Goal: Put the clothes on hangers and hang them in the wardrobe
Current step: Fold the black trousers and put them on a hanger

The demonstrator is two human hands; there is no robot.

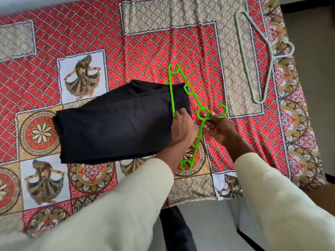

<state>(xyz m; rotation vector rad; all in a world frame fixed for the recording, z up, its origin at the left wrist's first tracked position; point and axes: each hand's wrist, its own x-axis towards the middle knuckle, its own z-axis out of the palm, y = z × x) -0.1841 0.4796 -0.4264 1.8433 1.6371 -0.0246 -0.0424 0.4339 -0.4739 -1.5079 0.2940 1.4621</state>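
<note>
A folded black garment (116,122) lies on the patterned bedspread (163,48). A bright green plastic hanger (194,101) lies across the garment's right edge, its bottom bar over the black cloth. My left hand (181,127) grips the garment's right edge where that bar meets it. My right hand (220,126) holds the green hanger just below its round neck ring, beside the hook. A pale grey-green hanger (261,57) lies by itself at the far right of the bed.
The bed's near edge runs along the bottom, with grey floor (213,223) and my dark trouser leg (177,230) below it. Bare floor also shows past the bed's right side. No wardrobe is in view.
</note>
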